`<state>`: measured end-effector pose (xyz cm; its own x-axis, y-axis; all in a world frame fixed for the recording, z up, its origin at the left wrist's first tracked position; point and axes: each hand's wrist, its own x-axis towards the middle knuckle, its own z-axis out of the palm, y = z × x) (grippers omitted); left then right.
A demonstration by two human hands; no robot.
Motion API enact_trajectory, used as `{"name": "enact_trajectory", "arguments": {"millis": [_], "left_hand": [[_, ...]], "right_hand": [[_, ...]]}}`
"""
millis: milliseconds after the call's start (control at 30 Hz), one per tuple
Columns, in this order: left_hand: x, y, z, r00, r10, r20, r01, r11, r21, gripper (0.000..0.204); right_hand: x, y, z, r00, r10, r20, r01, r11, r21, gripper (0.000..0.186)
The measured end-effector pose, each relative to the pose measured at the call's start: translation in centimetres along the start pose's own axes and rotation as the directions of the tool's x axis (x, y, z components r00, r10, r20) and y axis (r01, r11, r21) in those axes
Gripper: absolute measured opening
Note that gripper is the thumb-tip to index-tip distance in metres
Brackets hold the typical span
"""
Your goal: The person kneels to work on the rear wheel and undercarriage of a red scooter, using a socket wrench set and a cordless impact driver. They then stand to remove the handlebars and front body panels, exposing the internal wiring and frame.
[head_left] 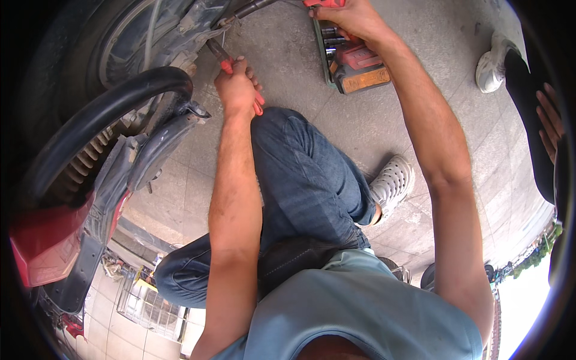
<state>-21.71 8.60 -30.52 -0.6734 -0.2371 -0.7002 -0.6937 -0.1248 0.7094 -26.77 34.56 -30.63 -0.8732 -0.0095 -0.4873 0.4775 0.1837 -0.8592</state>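
Observation:
My left hand (236, 90) is closed around the red handles of a pair of pliers (225, 65). The pliers' dark jaws reach up to the metal parts of a motorcycle (180, 57). At the upper edge my right hand (354, 23) grips a red and black cordless power driver (359, 57), its battery pack toward me. Part of the driver's body is cut off by the picture's edge. A dark shaft (252, 8) runs near the motorcycle, beyond the plier jaws; its link to the driver is out of view.
Under the driver lies a green-edged tray (321, 54) with dark sockets. A black curved bar (108, 99) and a red panel (51, 243) of the motorcycle are at left. My bent knee (288, 129) sits between my arms. Another person's shoe (493, 66) and hand show at right.

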Motion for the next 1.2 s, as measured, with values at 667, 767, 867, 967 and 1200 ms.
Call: {"name": "enact_trajectory", "arguments": {"millis": [667, 767, 867, 967, 1200], "left_hand": [[2.3, -3.5, -12.1, 0.990, -0.098, 0.102, -0.030, 0.554, 0.832, 0.032], [1.1, -4.1, -10.1, 0.968, -0.103, 0.228, -0.159, 0.449, 0.879, 0.047], [-0.4, -3.5, -7.8, 0.937, -0.124, 0.327, -0.211, 0.546, 0.810, 0.046], [1.7, -2.1, -5.8, 0.932, 0.253, 0.259, -0.348, 0.827, 0.442, 0.041], [7.3, 2.4, -2.4, 0.930, 0.219, 0.294, 0.033, 0.749, -0.662, 0.042]], "right_hand": [[-17.5, -1.0, -6.9, 0.901, -0.112, -0.419, -0.260, 0.633, -0.729, 0.034], [-18.1, 1.6, -8.2, 0.864, 0.098, -0.495, -0.380, 0.773, -0.509, 0.038], [-19.1, 6.4, -9.0, 0.830, 0.238, -0.505, -0.387, 0.897, -0.213, 0.026], [-20.2, 11.9, -10.1, 0.820, 0.520, -0.238, -0.419, 0.829, 0.370, 0.017], [-20.7, 12.4, -8.8, 0.833, 0.530, -0.161, -0.411, 0.786, 0.461, 0.020]]}}
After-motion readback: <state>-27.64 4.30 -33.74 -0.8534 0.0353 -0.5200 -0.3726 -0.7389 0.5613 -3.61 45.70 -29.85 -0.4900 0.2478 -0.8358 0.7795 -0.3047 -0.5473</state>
